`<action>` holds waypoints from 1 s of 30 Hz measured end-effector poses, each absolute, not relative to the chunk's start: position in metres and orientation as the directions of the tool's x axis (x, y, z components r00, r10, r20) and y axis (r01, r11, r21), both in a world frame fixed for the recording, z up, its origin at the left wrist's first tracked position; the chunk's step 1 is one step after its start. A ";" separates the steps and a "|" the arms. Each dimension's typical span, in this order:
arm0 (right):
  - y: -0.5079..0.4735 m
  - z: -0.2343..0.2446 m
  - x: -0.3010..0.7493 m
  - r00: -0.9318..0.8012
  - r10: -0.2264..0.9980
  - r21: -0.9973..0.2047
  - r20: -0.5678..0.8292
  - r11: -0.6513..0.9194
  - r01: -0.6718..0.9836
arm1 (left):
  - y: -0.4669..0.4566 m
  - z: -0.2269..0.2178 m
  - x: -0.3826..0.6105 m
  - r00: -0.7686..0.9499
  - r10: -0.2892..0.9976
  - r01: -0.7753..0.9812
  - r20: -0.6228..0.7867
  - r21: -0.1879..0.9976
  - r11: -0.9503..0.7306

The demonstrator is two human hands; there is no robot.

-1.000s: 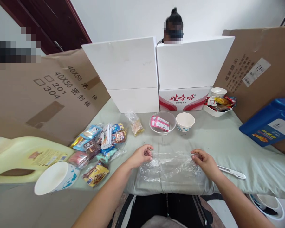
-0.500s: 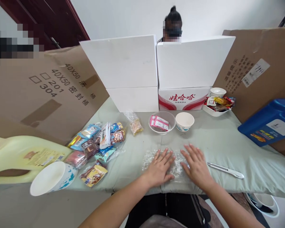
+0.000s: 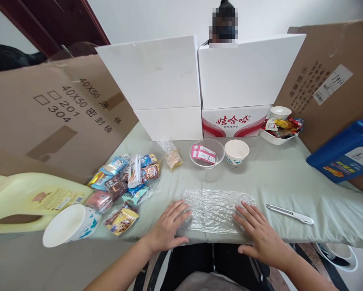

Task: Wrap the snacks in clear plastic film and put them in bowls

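A crinkled clear plastic sheet (image 3: 216,211), perhaps a bag, lies spread near the table's front edge. My left hand (image 3: 169,224) rests at its left side, fingers apart and fingertips at the plastic's edge. Over the right edge lie the fingertips of my right hand (image 3: 257,230), its fingers spread and the thumb out over the table edge. Neither hand grips anything. To the right of the plastic is a white-handled utility knife (image 3: 290,214). Beyond it stand a clear bowl (image 3: 207,165) with pink packets (image 3: 206,154) and a white paper bowl (image 3: 236,151).
On the left are packaged snacks (image 3: 129,178), a tilted paper bowl (image 3: 72,226) and a yellow jug (image 3: 36,202). A knotted bag of food (image 3: 171,155) lies mid-table. White boxes (image 3: 166,76) wall the back; a blue bottle (image 3: 347,151) leans right. A person (image 3: 225,24) is behind.
My hands have drawn apart from the middle of the plastic to its left and right edges, uncovering it. The plastic looks flatter and more spread out.
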State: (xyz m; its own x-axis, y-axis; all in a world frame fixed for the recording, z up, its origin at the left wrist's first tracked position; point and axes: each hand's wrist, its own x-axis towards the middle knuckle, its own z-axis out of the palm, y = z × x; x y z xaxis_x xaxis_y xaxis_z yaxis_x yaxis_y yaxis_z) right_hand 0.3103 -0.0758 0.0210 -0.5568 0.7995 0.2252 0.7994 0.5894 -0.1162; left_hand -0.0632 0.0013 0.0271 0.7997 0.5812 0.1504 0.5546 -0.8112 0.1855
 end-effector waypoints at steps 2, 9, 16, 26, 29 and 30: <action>-0.088 0.022 0.320 -0.558 0.802 -0.168 0.211 0.592 0.788 | -0.008 0.031 -0.066 0.824 0.541 0.495 0.170 0.251 -0.832; -0.103 0.030 0.333 -0.390 0.894 -0.486 0.221 0.448 0.751 | -0.011 0.045 -0.055 0.796 0.566 0.414 0.213 0.492 -0.766; -0.076 0.031 0.332 -0.031 0.998 -0.633 0.047 0.054 0.772 | 0.013 0.051 -0.038 0.576 0.816 0.656 0.043 0.571 -0.493; -0.037 0.036 0.313 0.039 0.997 -0.617 0.070 0.012 0.787 | 0.043 0.040 -0.004 0.319 0.947 0.902 -0.047 0.322 -0.288; -0.043 0.035 0.315 -0.063 0.990 -0.640 0.123 0.128 0.757 | 0.041 0.036 -0.009 0.297 0.955 0.904 -0.026 0.330 -0.272; -0.043 0.033 0.316 -0.064 0.989 -0.644 0.134 0.136 0.753 | 0.041 0.035 -0.011 0.290 0.957 0.903 -0.005 0.333 -0.272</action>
State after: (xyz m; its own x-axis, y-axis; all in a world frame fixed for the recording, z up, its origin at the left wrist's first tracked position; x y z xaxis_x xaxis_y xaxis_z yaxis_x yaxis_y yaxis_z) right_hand 0.3159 -0.0435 0.0333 -0.0636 0.9889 0.1342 0.7527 0.1358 -0.6442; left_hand -0.0109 0.0408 0.0351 0.2904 0.9569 -0.0050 0.9028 -0.2722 0.3329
